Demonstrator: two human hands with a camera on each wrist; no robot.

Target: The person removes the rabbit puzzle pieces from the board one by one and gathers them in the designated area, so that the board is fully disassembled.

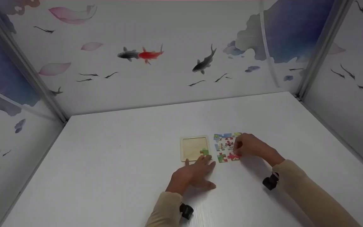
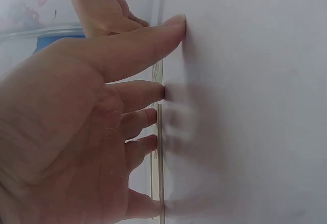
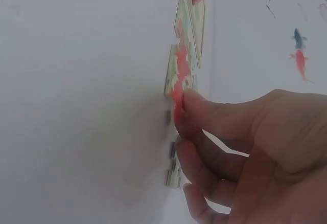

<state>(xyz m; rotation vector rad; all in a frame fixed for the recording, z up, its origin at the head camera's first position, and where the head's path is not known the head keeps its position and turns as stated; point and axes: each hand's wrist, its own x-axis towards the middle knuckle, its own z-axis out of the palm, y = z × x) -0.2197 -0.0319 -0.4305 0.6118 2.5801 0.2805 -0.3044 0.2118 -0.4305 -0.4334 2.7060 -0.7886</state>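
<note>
My left hand (image 1: 194,174) lies along the near edge of a shallow wooden puzzle tray (image 1: 191,145), its fingers extended and spread, with fingertips at the rim. One green jigsaw piece (image 1: 204,152) sits in the tray's near right corner. Right of the tray, several loose jigsaw pieces (image 1: 221,157) are laid out in rows, showing red, green, blue and yellow print. Over the right side of these rows is my right hand (image 1: 253,145). Between thumb and forefinger it pinches a red jigsaw piece (image 3: 178,113), mostly covered by the fingertips in the right wrist view.
A white table (image 1: 112,164) carries everything. Printed panels with fish and petals stand along its back (image 1: 156,82) and both sides, joined by metal corner posts (image 1: 323,50). Each wrist wears a small black camera (image 1: 270,181).
</note>
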